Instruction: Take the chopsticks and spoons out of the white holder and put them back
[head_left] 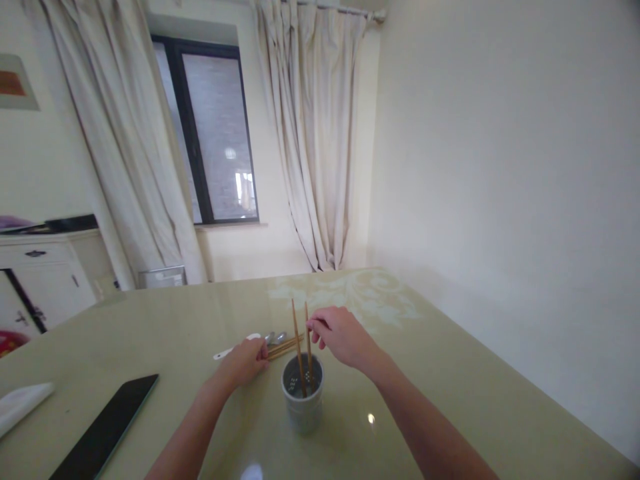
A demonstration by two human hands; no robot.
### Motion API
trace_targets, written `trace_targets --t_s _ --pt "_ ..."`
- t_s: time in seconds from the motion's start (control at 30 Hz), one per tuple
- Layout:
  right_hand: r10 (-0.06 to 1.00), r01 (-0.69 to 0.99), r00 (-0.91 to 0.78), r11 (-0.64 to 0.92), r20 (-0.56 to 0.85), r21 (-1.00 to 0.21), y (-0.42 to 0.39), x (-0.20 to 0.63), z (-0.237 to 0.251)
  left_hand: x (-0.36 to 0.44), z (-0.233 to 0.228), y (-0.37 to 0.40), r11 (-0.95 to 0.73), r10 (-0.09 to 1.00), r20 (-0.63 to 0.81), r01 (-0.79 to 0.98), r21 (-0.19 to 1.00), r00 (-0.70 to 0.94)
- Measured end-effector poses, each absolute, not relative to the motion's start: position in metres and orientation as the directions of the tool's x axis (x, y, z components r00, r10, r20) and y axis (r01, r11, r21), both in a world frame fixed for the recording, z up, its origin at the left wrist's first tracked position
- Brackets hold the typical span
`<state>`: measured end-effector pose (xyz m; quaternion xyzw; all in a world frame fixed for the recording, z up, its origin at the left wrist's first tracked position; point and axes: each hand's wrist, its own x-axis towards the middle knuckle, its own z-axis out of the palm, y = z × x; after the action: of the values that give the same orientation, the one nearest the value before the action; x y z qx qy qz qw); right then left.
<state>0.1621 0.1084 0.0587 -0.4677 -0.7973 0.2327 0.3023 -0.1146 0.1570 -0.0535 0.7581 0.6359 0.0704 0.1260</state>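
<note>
A grey cup (303,410) with small holes in its bottom stands upright on the table, two wooden chopsticks (296,327) leaning up out of it. My right hand (337,333) is closed in a pinch on the upper part of the right-hand chopstick, above the rim. Left of the cup, several more chopsticks (286,348) lie in a loose bundle. My left hand (247,362) has its fingers curled at their near ends, and the fingertips are partly hidden. Just behind this hand lie a white spoon (223,354) and metal spoons (279,338).
The glossy greenish table (400,427) meets a white wall (500,167) on the right. A black flat device (107,427) lies at the front left, near a white object (23,405). Beyond are curtains (320,133), a window (220,133) and a white cabinet (50,273).
</note>
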Motion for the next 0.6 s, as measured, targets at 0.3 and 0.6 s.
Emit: trace_targets --t_s 0.3,0.6 --pt "0.893 0.666 -0.321 0.45 0.316 -0.595 0.102 0.166 0.067 -0.1 -0.047 0.144 -0.256 0.956 -0.073 0.929 0.266 0.284" --pt "0.865 0.582 -0.26 0.495 0.43 -0.645 0.091 0.166 0.083 -0.102 0.024 0.123 -0.224 0.969 0.192 0.879 0.42 0.155"
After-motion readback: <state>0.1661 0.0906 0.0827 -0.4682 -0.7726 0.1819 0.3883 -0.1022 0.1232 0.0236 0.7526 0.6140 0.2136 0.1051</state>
